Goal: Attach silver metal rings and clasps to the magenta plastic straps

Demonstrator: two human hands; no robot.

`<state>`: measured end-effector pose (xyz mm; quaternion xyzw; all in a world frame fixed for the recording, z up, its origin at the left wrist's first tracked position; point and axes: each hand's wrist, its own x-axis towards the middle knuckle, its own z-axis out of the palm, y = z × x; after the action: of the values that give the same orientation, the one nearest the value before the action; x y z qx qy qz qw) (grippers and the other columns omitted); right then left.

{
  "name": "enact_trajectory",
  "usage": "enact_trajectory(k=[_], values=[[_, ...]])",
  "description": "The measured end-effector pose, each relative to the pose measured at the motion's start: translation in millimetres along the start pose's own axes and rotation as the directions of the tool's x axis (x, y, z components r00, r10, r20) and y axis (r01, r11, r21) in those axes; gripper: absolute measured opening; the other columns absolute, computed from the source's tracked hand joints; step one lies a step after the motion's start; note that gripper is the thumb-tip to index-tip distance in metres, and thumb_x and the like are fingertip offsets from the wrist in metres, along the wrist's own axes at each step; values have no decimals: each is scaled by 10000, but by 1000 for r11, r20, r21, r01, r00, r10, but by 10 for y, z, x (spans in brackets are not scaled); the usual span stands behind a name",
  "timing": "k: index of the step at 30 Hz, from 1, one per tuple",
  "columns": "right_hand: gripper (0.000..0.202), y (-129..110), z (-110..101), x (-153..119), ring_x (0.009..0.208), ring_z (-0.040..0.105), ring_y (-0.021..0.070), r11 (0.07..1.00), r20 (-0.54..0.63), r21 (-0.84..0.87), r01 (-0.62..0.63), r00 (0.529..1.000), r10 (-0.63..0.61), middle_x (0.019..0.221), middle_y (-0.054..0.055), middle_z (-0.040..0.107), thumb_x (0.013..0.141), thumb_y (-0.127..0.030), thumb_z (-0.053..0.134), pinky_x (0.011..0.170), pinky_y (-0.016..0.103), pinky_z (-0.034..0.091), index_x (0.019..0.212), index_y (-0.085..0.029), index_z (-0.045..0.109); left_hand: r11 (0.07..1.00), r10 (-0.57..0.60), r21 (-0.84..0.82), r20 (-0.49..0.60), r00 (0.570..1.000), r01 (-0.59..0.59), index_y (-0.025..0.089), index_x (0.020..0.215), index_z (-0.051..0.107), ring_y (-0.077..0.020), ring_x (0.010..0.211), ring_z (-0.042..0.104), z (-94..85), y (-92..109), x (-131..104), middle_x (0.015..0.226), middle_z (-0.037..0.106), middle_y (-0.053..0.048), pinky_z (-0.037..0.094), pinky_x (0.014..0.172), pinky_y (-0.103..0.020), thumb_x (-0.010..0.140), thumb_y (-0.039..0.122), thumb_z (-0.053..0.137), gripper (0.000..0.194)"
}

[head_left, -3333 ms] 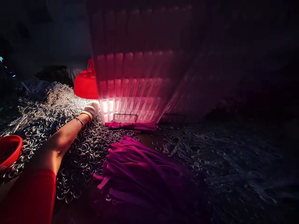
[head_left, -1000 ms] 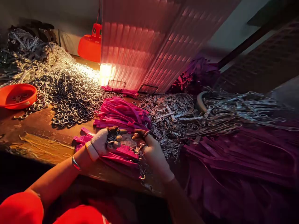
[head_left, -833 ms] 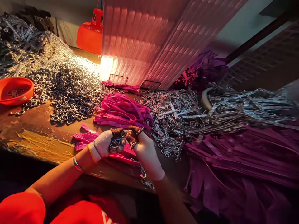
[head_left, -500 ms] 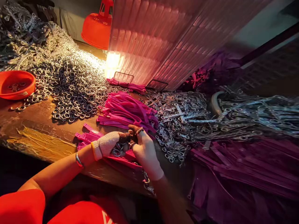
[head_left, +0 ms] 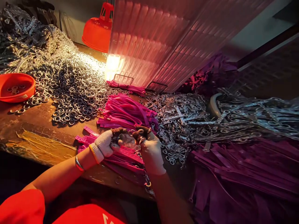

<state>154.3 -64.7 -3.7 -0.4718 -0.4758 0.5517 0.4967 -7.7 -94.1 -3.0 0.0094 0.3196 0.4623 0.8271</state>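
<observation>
My left hand (head_left: 106, 144), in a white glove with dark brown fingertips, hovers over a stack of magenta zipper-like strips (head_left: 127, 158). Its fingers and thumb are spread apart, and grey metal shows near the fingertips. Just to the right, my right hand (head_left: 149, 147), gloved the same way, pinches a small metal ring (head_left: 140, 132) between thumb and finger. Blurred silvery glints (head_left: 129, 140) fill the gap between the two hands; I cannot make out their shapes. A loose ring (head_left: 118, 179) appears below, by the table edge.
Behind the hands lies another magenta strip bundle (head_left: 128, 109). Metal rings (head_left: 72, 90) are heaped at left beside a red bowl (head_left: 25, 95). Ringed metal chains (head_left: 182, 115) and purple strips (head_left: 245, 168) cover the right. A red lamp (head_left: 98, 32) hangs beside a ribbed translucent panel (head_left: 149, 40).
My hands were together over a cluster of rings; now they have moved apart. The left fingers have opened, and the cluster is no longer plainly visible in them.
</observation>
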Motion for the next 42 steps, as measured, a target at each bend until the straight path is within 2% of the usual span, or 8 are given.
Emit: enact_trajectory(k=[7, 16, 21, 27, 33, 38, 40, 42], values=[[307, 43, 44, -172, 826, 616, 157, 988, 0, -114, 103, 995, -104, 886, 19, 653, 711, -365, 776, 792, 317, 538, 957, -200, 694, 895, 220, 387, 50, 974, -222, 110, 845, 665, -29, 392, 385, 43, -187, -14, 656, 563, 8, 176, 311, -140, 748, 269, 704, 190], [301, -133, -204, -380, 1032, 632, 207, 921, 446, -348, 173, 895, 1, 1106, 64, 685, 933, -369, 523, 911, 337, 508, 1163, -220, 648, 824, -89, 566, 85, 992, 25, 173, 705, 535, -53, 344, 345, -4, -283, -113, 526, 465, 53, 152, 305, -183, 721, 408, 681, 277], [188, -121, -316, -431, 816, 599, 195, 663, 441, -631, 403, 889, -121, 881, 59, 675, 883, -196, 462, 744, 300, 455, 903, -197, 649, 709, 27, 698, 119, 992, -103, 187, 671, 506, -62, 335, 336, -45, -329, -132, 485, 411, 66, 184, 318, -197, 790, 518, 627, 372], [137, -226, -415, -481, 624, 495, 148, 377, 495, -810, 449, 868, 30, 699, 27, 619, 781, -138, 479, 584, 267, 295, 674, -201, 538, 421, -27, 874, 278, 960, -241, 164, 618, 523, -67, 374, 368, 8, -248, -246, 444, 467, 20, 240, 371, -201, 872, 589, 576, 498], [136, -104, -379, -625, 617, 458, 161, 182, 524, -778, 601, 781, -341, 676, 52, 579, 775, -197, 514, 605, 309, 280, 644, -192, 552, 726, 5, 678, 164, 986, -116, 178, 687, 513, -52, 364, 333, 82, -381, -229, 511, 441, 54, 232, 351, -182, 820, 493, 640, 365], [66, -87, -370, -653, 662, 468, 195, -66, 559, -809, 584, 730, -392, 741, 96, 613, 713, -202, 584, 617, 344, 266, 663, -180, 621, 726, 104, 671, 109, 989, -151, 171, 665, 525, -61, 364, 377, 98, -440, -130, 491, 467, 35, 251, 342, -177, 798, 523, 673, 404], [78, -132, -358, -608, 659, 475, 196, -51, 566, -809, 585, 754, -333, 773, 109, 634, 734, -220, 595, 609, 347, 266, 689, -173, 637, 724, 143, 672, 71, 987, -153, 170, 693, 532, -59, 367, 391, 129, -412, -96, 511, 488, 35, 266, 344, -171, 770, 503, 711, 386], [152, -146, -326, -555, 663, 506, 193, 135, 501, -822, 553, 815, -290, 782, 107, 648, 821, -260, 559, 613, 338, 302, 737, -165, 642, 742, 160, 652, 48, 986, -152, 170, 719, 532, -55, 372, 401, 173, -371, -57, 529, 492, 40, 280, 354, -165, 763, 483, 724, 369]])
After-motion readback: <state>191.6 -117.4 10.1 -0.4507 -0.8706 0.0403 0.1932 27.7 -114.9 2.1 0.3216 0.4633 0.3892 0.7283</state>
